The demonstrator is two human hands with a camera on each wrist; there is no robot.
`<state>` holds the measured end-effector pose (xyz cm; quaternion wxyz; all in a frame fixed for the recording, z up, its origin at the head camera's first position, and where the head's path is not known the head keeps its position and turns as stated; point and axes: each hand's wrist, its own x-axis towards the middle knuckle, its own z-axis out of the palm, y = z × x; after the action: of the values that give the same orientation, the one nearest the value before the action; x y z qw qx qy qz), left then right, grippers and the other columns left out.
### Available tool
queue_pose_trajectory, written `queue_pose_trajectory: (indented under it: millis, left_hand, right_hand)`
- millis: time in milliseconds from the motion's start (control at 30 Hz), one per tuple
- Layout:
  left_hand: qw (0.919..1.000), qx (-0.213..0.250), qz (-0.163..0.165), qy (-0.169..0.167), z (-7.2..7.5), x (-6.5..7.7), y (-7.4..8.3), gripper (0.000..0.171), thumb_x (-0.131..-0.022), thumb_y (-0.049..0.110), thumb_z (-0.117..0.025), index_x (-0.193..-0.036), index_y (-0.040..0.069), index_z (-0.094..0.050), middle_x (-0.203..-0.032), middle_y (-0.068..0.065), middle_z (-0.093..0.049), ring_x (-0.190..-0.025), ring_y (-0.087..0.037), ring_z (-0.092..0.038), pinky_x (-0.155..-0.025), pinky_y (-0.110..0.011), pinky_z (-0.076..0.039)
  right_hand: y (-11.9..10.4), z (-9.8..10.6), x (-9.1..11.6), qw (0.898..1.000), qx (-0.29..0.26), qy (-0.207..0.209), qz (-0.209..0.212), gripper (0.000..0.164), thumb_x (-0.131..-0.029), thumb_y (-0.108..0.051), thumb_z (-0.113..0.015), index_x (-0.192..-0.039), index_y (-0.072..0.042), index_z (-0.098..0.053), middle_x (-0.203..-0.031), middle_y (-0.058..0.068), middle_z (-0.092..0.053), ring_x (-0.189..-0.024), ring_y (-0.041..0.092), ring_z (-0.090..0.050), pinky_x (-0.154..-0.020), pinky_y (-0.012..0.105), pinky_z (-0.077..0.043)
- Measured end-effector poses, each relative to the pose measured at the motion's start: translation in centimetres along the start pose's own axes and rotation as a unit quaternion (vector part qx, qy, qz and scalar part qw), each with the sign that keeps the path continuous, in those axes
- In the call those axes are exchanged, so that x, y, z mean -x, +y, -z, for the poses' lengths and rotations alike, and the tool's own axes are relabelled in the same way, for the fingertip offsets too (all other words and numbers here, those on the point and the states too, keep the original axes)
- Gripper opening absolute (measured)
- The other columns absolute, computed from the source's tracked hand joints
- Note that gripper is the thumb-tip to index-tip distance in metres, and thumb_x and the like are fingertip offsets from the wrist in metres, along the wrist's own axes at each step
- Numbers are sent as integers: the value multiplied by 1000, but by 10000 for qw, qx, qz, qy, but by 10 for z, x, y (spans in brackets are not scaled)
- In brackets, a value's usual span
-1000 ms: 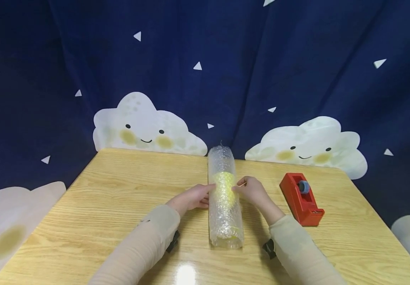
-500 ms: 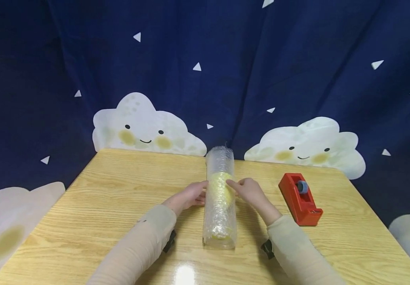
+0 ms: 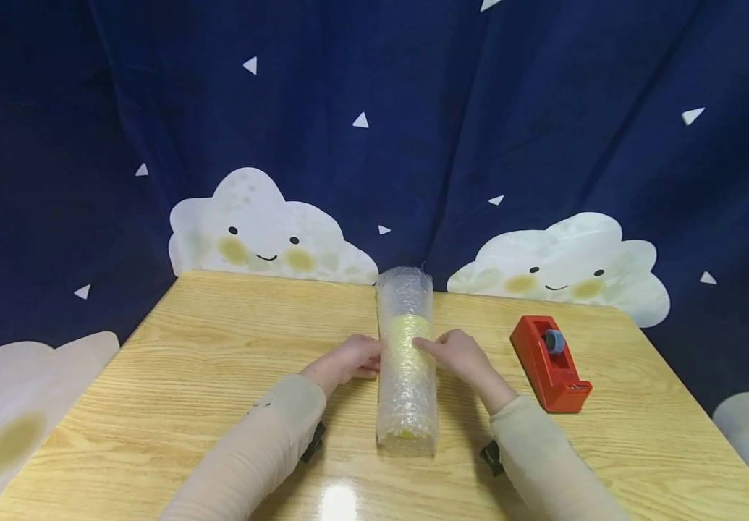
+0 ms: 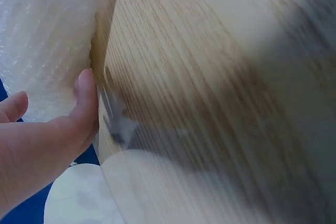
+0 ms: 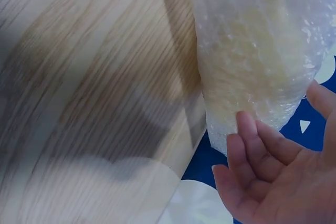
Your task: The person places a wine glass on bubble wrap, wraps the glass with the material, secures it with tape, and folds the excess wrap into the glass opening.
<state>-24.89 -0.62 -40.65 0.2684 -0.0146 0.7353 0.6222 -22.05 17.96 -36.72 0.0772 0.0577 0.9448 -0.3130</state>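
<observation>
Mid-frame, the bubble-wrap roll point(image 3: 407, 391) edged right (seemingly free to turn) between your relaxed left hand point(image 3: 350, 357) and right hand point(image 3: 460, 354).

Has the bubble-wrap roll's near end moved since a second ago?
Yes, slightly left: the near end of the roll sits farther from the red tape dispenser.

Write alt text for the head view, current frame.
A bubble-wrapped roll, yellow inside, lies on a wooden table between a person's left grip and right grip. A red tape dispenser sits to the right; navy cloth with smiling clouds hangs behind.
</observation>
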Motion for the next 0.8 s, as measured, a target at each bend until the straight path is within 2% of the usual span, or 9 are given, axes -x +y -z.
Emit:
queue_pose_trajectory:
  millis: [100,167,300,333,400,500,600,667,800]
  left_hand:
    - [9999,29,110,-56,-3,-1,1,40,-97,22,-47,-123,-8,-50,-107,-17,-62,-81,-16,-58,-84,-33,-53]
    - [9998,74,146,-91,-4,-1,1,41,-97,23,-47,-123,-9,-50,-114,-21,-61,-86,-18,-59,-85,-33,-53]
    - [9995,190,140,-227,-6,-1,2,43,-98,23,-46,-125,-10,-48,-121,-26,-57,-96,-24,-61,-88,-35,-52]
    - [9993,208,135,-262,-7,-1,2,43,-98,23,-46,-125,-11,-48,-121,-26,-57,-96,-24,-61,-88,-35,-52]
    - [9992,210,108,-327,-9,-1,3,42,-98,23,-45,-123,-11,-49,-118,-25,-58,-93,-23,-61,-88,-35,-52]
    - [9992,160,72,-357,-10,0,4,41,-99,24,-45,-120,-10,-52,-113,-23,-60,-86,-19,-59,-87,-35,-52]
    - [9993,114,71,-353,-10,-1,5,41,-98,24,-46,-120,-10,-53,-114,-23,-60,-89,-20,-60,-87,-34,-52]
    - [9994,75,66,-323,-10,0,5,42,-98,25,-46,-121,-10,-52,-116,-24,-59,-94,-23,-62,-88,-35,-52]
    - [9998,87,18,-174,-10,1,7,41,-97,20,-46,-122,-12,-49,-115,-26,-58,-99,-29,-63,-88,-35,-52]
  right_hand:
    - [3,2,-1,9998,-144,-97,-17,53,-84,-48,-61,-52,-17,-32,-50,-6,-29,-48,10,-26,-47,23,-26]
    - [5,3,-1,9996,-243,-111,2,48,-84,-45,-61,-53,-13,-43,-53,-3,-44,-51,10,-33,-48,23,-30]
    - [9,5,0,9991,-406,-90,63,40,-86,-39,-61,-82,1,-61,-81,15,-66,-69,20,-57,-57,24,-41]
    - [9,6,0,9990,-432,-79,84,41,-87,-38,-61,-90,3,-62,-89,18,-67,-75,23,-60,-60,25,-43]
    - [9,6,1,9991,-389,-69,135,40,-88,-35,-60,-94,4,-60,-89,19,-66,-79,25,-62,-62,25,-44]
    - [7,7,2,9995,-218,-79,195,38,-89,-38,-58,-78,-1,-59,-71,10,-60,-65,18,-54,-56,24,-40]
    - [4,7,4,9998,-49,-96,195,46,-87,-48,-56,-60,-12,-46,-56,-2,-42,-54,11,-37,-50,24,-32]
    - [2,5,5,9998,-10,-143,145,52,-85,-53,-56,-55,-16,-36,-53,-5,-31,-50,11,-30,-48,24,-28]
    - [1,3,4,9998,-64,-169,114,52,-85,-51,-58,-53,-18,-33,-50,-6,-28,-48,10,-27,-47,23,-26]
